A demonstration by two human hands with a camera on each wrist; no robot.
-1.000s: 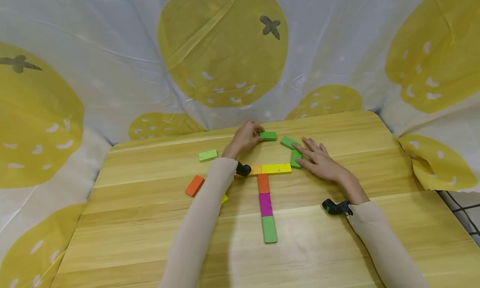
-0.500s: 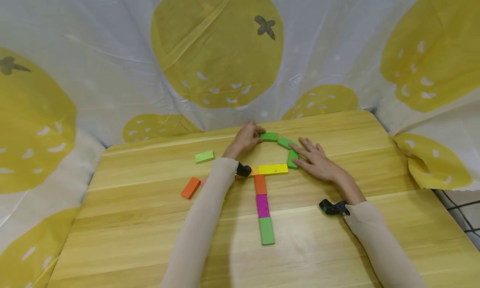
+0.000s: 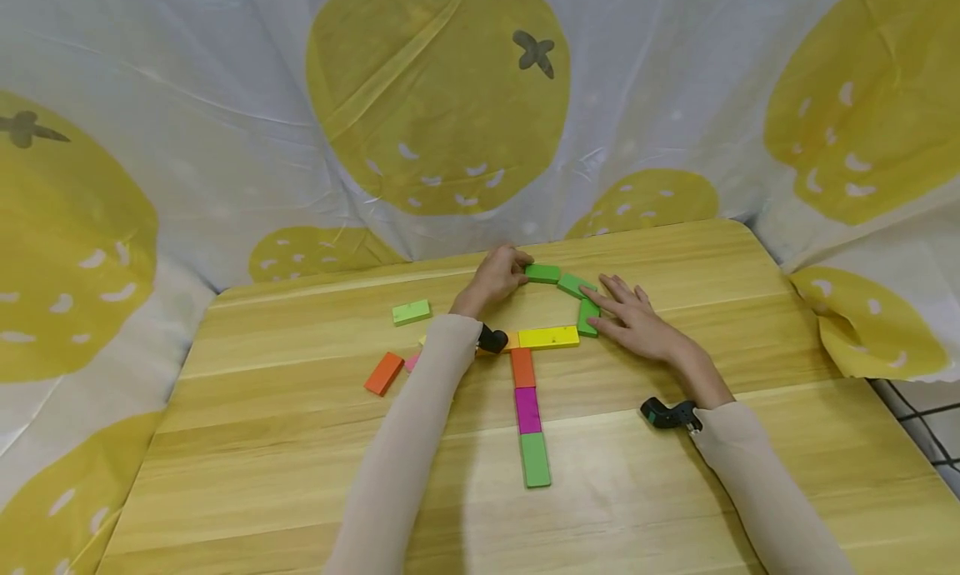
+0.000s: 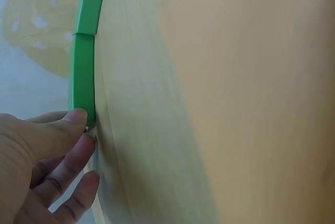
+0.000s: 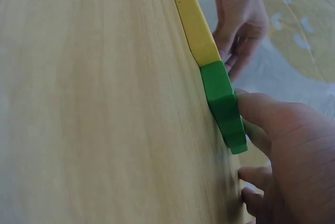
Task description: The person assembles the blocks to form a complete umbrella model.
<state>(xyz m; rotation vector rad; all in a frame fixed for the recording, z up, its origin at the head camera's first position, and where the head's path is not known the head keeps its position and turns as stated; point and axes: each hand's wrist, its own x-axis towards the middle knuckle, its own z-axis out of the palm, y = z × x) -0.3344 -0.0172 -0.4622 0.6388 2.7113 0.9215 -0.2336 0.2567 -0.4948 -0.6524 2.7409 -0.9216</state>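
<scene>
The far green block lies on the bench, near to the back edge, with its long axis from left to right, almost parallel with this edge. It extends rightward from the left hand, whose grip pinches the left end of it, so this hand is the nearer one. The other end meets the slanting green block, whose long axis turns rightward and toward the person; in the left wrist view both ends appear to touch. The right hand, with fingers spread and clasping nothing, touches this slanting piece and the lower green block, which adjoins the yellow block.
</scene>
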